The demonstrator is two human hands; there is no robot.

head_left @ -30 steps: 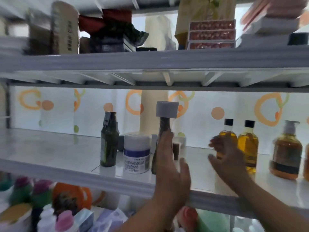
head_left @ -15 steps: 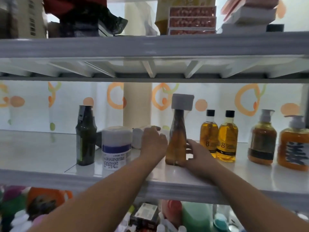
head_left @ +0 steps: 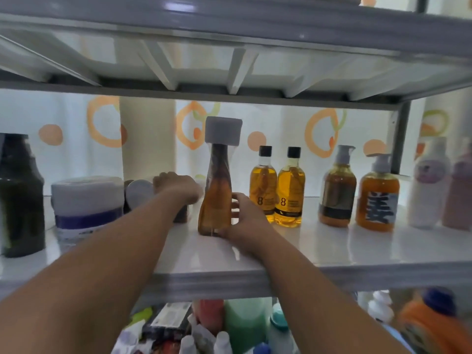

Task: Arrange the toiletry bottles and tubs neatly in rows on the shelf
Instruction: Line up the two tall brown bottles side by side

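on the middle shelf [head_left: 332,247], a little back from its front edge, a tall amber bottle [head_left: 215,200] with a square grey cap [head_left: 223,130] stands upright. the right hand [head_left: 246,222] holds this bottle low on its right flank: the fingers [head_left: 236,204] curl against the side of the body just above the base, and the heel of the hand rests on the shelf surface beside the foot of the bottle. the left hand [head_left: 178,186] reaches further back, left of and behind the bottle's shoulder, its back turned to the camera; it is blurred and its fingers are hidden, so whether they grip anything cannot be told. a small dark jar [head_left: 181,216] shows just under that wrist. left of the hands lie a round grey-lidded tub [head_left: 139,192], a white tub with a purple band [head_left: 86,201], and at the far left a dark bottle [head_left: 20,198]. right of the held bottle a row runs along the shelf: two amber bottles with black caps [head_left: 263,183] standing side by side and touching, then apart from them a brown pump bottle [head_left: 337,190], an orange pump bottle [head_left: 378,200], a white bottle [head_left: 429,187] and a pink bottle [head_left: 457,198]. behind the shelf hangs a white backdrop [head_left: 281,123] printed with orange rings.
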